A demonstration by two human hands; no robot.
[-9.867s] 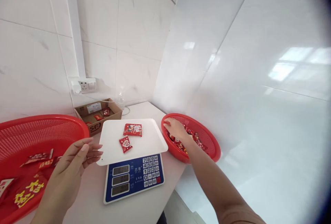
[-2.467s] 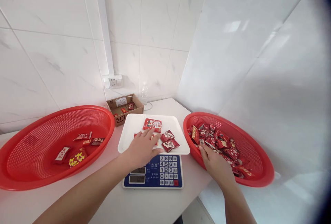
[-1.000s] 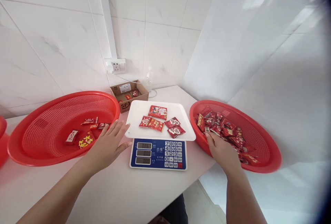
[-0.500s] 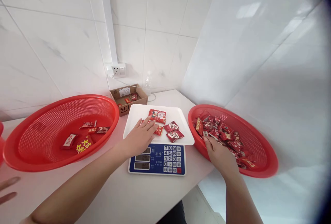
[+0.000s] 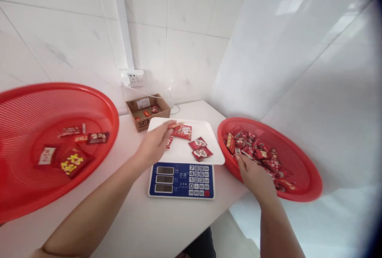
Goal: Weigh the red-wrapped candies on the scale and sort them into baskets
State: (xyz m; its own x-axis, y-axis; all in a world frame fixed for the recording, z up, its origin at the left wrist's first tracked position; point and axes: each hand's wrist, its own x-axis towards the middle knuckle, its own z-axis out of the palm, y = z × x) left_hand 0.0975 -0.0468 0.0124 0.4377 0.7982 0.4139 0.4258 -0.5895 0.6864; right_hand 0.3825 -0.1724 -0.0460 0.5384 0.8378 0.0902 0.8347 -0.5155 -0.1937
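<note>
My left hand (image 5: 153, 146) hovers over the left part of the white scale tray (image 5: 183, 156), its fingers pinched on small red candy packets (image 5: 173, 127) lifted off the tray. Three more red packets (image 5: 197, 143) lie on the tray. The blue-faced digital scale (image 5: 182, 179) sits under it. My right hand (image 5: 254, 173) rests on the near rim of the right red basket (image 5: 301, 194), fingers curled over the rim beside a heap of red candy packets (image 5: 256, 148).
A large red basket (image 5: 98, 99) holding several packets is at the left, tilted and close to the camera. Behind the scale stand a small cardboard box (image 5: 148, 111), a clear bottle (image 5: 170, 97) and a wall socket (image 5: 134, 78). The counter edge runs just below the scale.
My left hand has lifted packets from the tray's left side. The left basket has risen and tilted closer. The other person's hand at lower left is gone. My right hand stays put.
</note>
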